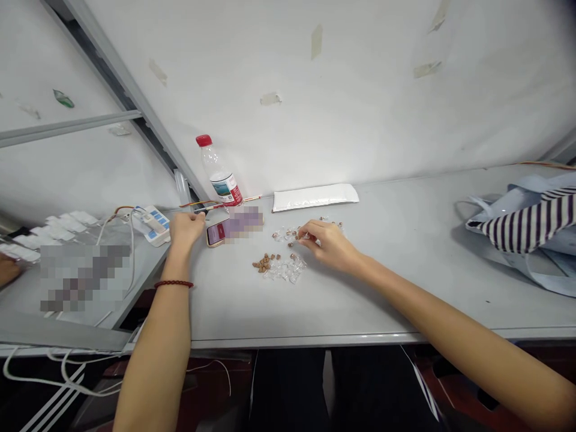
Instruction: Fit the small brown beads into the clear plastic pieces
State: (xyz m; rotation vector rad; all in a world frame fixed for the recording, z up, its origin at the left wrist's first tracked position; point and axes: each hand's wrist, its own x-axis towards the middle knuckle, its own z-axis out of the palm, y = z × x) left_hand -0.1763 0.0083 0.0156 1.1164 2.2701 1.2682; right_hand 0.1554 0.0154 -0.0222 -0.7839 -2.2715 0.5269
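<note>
My left hand (188,228) is closed at the left of the desk, beside the phone (218,234); what its fingers hold, if anything, is too small to name. Over small clear-wrapped brown pieces (279,234), my right hand (321,240) has thumb and fingertips drawn together, and a small brown piece shows at the fingertips. Nearer the front edge lies a little pile of bare brown pieces (262,264). Clear plastic wrappers (287,268) are heaped just to the right of that pile.
A red-capped bottle (222,180) stands behind the phone. A white packet (315,198) lies by the wall. On the right sits a striped cloth bag (522,228). A power strip (155,225) with cables is at the left, and a person's hand (8,270) shows at the far left edge.
</note>
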